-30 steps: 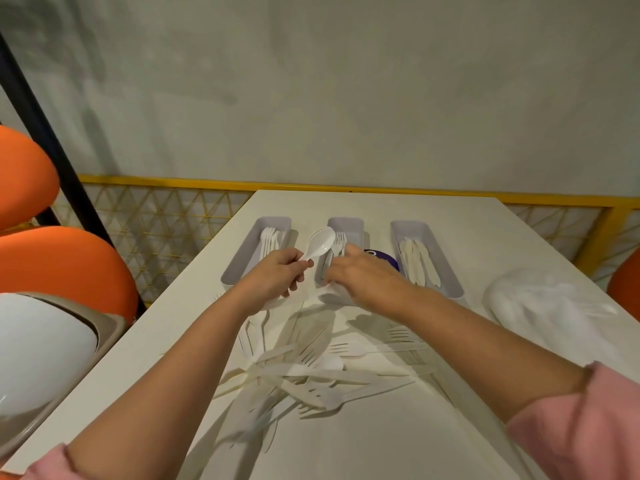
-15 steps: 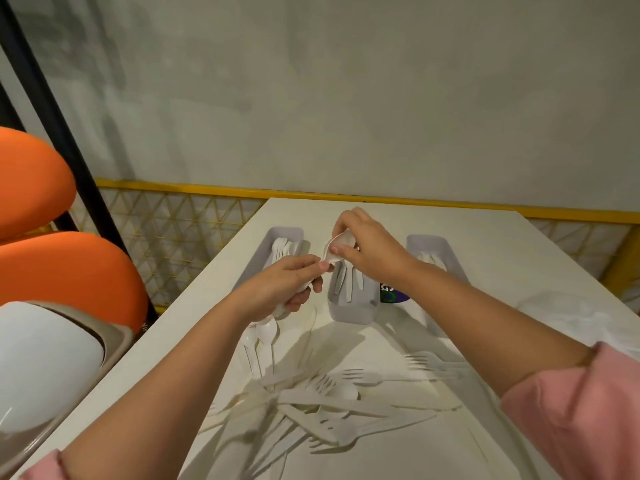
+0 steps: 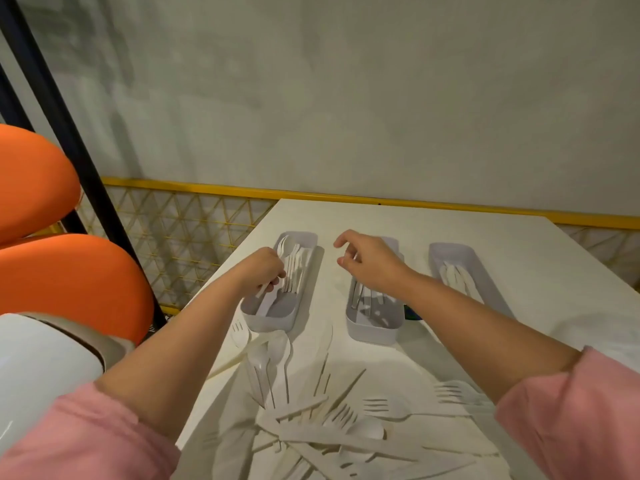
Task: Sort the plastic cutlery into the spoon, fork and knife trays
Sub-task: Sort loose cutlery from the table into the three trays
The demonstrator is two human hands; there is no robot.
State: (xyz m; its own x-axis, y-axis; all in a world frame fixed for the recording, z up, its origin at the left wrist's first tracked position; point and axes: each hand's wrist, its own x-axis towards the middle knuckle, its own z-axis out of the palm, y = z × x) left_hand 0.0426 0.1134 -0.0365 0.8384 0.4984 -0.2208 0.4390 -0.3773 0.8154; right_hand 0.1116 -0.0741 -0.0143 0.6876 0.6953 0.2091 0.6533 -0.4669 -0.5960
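While the left hand [image 3: 262,270] grips a spoon [image 3: 277,271] by its handle over the left tray [image 3: 304,237], closed round it with the bowl pointing far, down into the tray among the spoons already there. Long axis of that spoon running near-to-far, in line with the tray, so only a lowering and a letting-go seem needed. Right hand [image 3: 372,268] hanging empty, fingers loosely curled and half open, above the far end of the middle tray [image 3: 370,332], which holds forks. Right tray [image 3: 450,249] farther right, with knives, well apart from both hands.

Loose pile [image 3: 332,420] lying on the counter [image 3: 381,220] near the body, nearer than all three trays: forks, spoons and knives crossed at many angles. Two or three spoons [image 3: 270,362] lying just near of the left tray, handles pointing near, close under the left forearm. Forks [image 3: 453,393] at the right edge of the pile, under the right forearm.

Probably the empty right hand free first for the next pick, a pull back and down toward the pile; much left to sort.
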